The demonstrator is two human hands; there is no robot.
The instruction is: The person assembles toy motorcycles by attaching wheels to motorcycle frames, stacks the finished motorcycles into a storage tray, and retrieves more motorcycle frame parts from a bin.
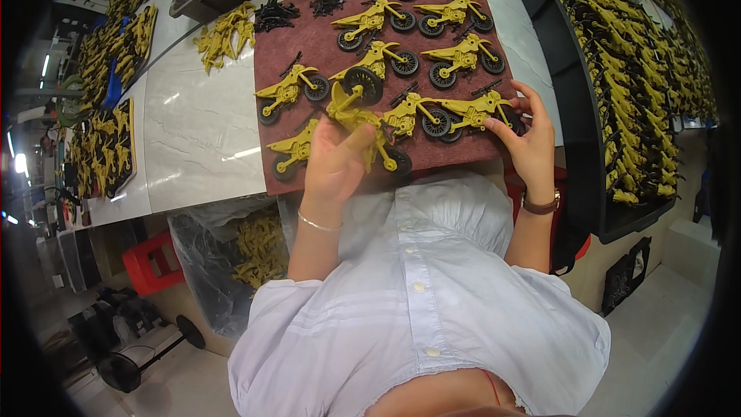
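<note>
My left hand (pixel 333 161) grips a yellow toy bike (pixel 356 108). My right hand (pixel 529 143), fingers spread, touches another bike (pixel 471 112). Many finished bikes sit on the red mat (pixel 270 46); loose yellow parts (pixel 224 31) wait.

The left hand (pixel 333 161) covers the middle of the yellow toy motorbike (pixel 356 108) it grips. Beside the right hand (pixel 531 139), that bike's rear wheel (pixel 512 120) is hidden behind fingers. The small black parts (pixel 333 0) far beyond both hands are too tiny to identify.

Pale marble table (pixel 193 123) (grey floor (pixel 664 340))
</note>
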